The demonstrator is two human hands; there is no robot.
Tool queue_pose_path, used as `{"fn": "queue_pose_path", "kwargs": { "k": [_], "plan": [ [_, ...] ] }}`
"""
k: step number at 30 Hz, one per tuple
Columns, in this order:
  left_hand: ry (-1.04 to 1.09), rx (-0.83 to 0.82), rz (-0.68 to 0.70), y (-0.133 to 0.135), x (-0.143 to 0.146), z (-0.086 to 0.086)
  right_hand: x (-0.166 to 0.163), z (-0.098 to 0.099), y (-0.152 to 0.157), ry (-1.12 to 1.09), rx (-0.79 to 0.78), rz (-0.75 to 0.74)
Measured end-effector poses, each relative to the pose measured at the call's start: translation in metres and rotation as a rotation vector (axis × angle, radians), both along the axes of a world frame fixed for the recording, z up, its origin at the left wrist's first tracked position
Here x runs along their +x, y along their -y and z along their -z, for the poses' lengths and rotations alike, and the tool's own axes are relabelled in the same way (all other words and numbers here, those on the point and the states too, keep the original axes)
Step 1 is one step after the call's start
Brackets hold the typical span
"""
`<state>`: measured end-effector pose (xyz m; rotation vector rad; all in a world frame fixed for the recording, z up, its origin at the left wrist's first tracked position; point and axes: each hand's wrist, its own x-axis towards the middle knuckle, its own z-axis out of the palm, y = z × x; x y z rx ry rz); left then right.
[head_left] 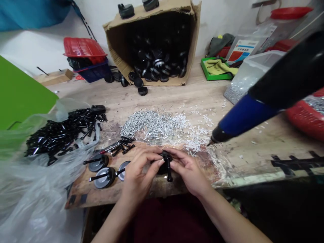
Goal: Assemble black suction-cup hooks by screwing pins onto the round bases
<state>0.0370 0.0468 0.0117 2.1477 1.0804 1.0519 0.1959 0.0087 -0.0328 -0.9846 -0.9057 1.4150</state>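
Observation:
Both my hands meet at the front edge of the wooden bench (177, 98). My left hand (140, 172) and my right hand (188, 170) are closed around a black round part with a black lever (167, 165) sticking down from it. The fingers of both hands pinch the top of that part. Left of my left hand lie three finished round discs with black levers (103, 173). Just beyond my hands sits a pile of small silver screws (149, 123) and scattered white plastic bits (197, 138).
A blue and black power screwdriver (248, 113) hangs over the bench at right, tip down. A tipped cardboard box (152, 44) of black discs stands at the back. Black levers (63, 133) lie on a plastic bag at left. Red baskets (306, 114) and a clear tub (250, 74) sit right.

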Motion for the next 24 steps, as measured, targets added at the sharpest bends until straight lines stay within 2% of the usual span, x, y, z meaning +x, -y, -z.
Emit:
{"fn": "queue_pose_path", "kwargs": {
  "k": [7,14,24],
  "plan": [
    [0.199,-0.077,-0.070,0.014,-0.003,0.012,0.003,-0.015,0.004,0.264,0.083,-0.038],
    [0.161,-0.016,-0.060,0.019,-0.009,0.007,0.014,-0.031,0.001,0.487,0.166,-0.121],
    [0.093,0.157,-0.003,0.021,-0.007,-0.002,0.018,-0.032,0.000,0.489,0.151,-0.168]
  ]
}}
